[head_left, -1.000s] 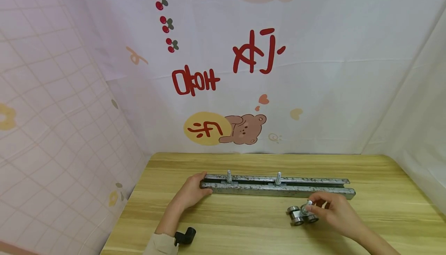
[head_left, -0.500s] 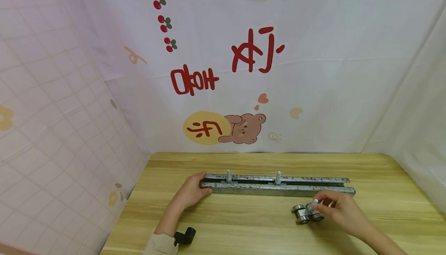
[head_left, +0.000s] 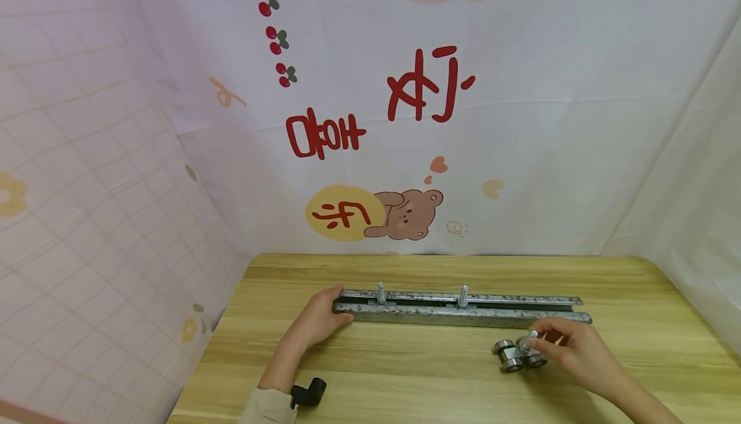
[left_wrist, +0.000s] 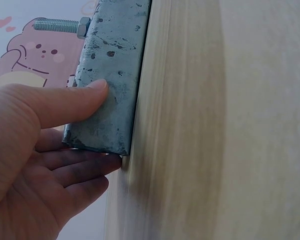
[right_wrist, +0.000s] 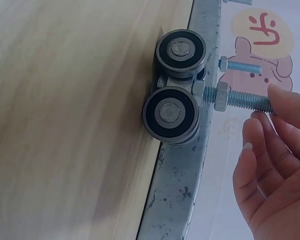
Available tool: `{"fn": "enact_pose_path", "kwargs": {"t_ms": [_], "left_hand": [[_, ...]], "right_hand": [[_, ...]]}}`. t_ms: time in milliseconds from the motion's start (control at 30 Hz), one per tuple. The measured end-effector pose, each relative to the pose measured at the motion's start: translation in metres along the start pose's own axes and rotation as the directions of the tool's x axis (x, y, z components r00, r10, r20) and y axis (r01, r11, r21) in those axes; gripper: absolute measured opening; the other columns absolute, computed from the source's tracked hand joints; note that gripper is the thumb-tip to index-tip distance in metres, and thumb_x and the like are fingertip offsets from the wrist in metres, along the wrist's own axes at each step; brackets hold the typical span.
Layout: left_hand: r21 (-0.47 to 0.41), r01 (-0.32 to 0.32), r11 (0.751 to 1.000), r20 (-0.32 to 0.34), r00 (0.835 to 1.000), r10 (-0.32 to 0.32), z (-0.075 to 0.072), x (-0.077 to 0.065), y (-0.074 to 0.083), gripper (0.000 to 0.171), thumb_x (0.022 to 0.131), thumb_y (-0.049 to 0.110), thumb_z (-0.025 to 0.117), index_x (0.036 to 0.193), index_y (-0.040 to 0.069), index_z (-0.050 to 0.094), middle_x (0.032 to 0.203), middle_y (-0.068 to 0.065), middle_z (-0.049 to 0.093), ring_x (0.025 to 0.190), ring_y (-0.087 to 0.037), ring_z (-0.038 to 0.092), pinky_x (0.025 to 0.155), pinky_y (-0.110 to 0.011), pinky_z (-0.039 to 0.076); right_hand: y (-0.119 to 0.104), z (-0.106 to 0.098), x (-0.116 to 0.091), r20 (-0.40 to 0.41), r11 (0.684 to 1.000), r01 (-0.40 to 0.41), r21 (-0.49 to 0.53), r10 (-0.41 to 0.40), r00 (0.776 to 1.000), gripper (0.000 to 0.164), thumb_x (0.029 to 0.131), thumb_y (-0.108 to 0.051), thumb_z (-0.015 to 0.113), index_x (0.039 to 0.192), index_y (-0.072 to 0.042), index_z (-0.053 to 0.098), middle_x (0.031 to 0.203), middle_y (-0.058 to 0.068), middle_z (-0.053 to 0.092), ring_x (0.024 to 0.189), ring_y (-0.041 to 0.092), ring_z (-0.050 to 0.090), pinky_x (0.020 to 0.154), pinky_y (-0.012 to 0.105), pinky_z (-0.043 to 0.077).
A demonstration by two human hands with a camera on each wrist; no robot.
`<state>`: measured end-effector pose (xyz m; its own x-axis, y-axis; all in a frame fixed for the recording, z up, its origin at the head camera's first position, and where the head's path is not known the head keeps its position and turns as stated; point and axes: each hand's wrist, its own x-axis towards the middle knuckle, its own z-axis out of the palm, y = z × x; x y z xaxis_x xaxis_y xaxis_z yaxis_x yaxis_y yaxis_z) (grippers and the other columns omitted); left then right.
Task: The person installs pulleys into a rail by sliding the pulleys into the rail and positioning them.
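A speckled grey metal rail (head_left: 463,316) with a slot along its top lies across the table. Two upright bolts, a left one (head_left: 381,293) and a right one (head_left: 464,296), stick up out of the slot. My left hand (head_left: 315,318) grips the rail's left end; in the left wrist view the thumb lies along its side. In front of the rail, toward its right end, is a roller trolley (head_left: 515,354) with several bearing wheels and a threaded bolt (right_wrist: 247,101) carrying a nut (right_wrist: 221,96). My right hand (head_left: 579,353) pinches the tip of that bolt between thumb and fingers.
The wood-grain table (head_left: 405,379) has its back edge against a white printed curtain (head_left: 550,154). A black fitting (head_left: 309,393) shows at the left sleeve. Another curtain (head_left: 104,186), with a grid pattern, hangs on the left.
My right hand has moved the roller trolley a short way to the right along the front of the rail. The left hand and the rail have stayed in place.
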<state>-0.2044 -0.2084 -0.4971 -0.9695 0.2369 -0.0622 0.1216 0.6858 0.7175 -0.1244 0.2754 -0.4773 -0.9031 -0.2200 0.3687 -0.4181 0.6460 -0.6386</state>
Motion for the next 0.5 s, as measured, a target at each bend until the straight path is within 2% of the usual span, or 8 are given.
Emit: {"fn": "enact_pose_path", "kwargs": {"t_ms": [500], "left_hand": [[0.004,-0.003,1.0,-0.004,1.0,0.003,0.0,-0.0004,0.0016,0.076,0.096,0.019,0.08,0.157,-0.005,0.042,0.157,-0.025,0.047,0.146,-0.044,0.042,0.113,-0.06,0.043]], "right_hand": [[0.011,-0.0091,-0.005,-0.036,0.999,-0.022,-0.026,0.021,0.999,0.026,0.083,-0.003,0.087,0.09,-0.025,0.074,0.075,-0.013,0.067,0.06,0.007,0.059,0.049,0.024,0.047]]}}
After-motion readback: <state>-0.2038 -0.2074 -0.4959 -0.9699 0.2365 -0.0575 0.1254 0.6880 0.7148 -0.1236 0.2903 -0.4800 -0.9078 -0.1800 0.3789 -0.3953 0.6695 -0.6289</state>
